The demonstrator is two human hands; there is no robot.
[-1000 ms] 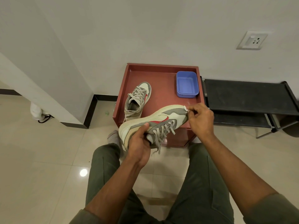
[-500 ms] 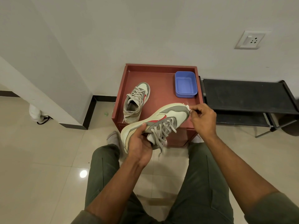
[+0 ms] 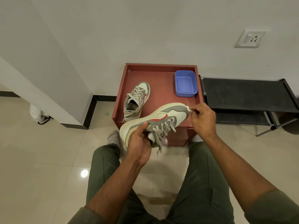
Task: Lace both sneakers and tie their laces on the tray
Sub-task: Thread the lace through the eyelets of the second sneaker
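Blue container (image 3: 185, 83) on red tray (image 3: 161, 70), black rack (image 3: 246, 94) beside, laced sneaker (image 3: 136, 101) behind held sneaker (image 3: 153, 120)

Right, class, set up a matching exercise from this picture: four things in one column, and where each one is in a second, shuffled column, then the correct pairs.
Things:
1. sneaker on the tray
2. held sneaker
3. blue container
4. wall socket

Places:
A. on the wall, upper right
B. gripped by the left hand, above the tray's front edge
C. standing on the red tray, left side
D. in the tray's far right corner

Pairs: 1-C, 2-B, 3-D, 4-A
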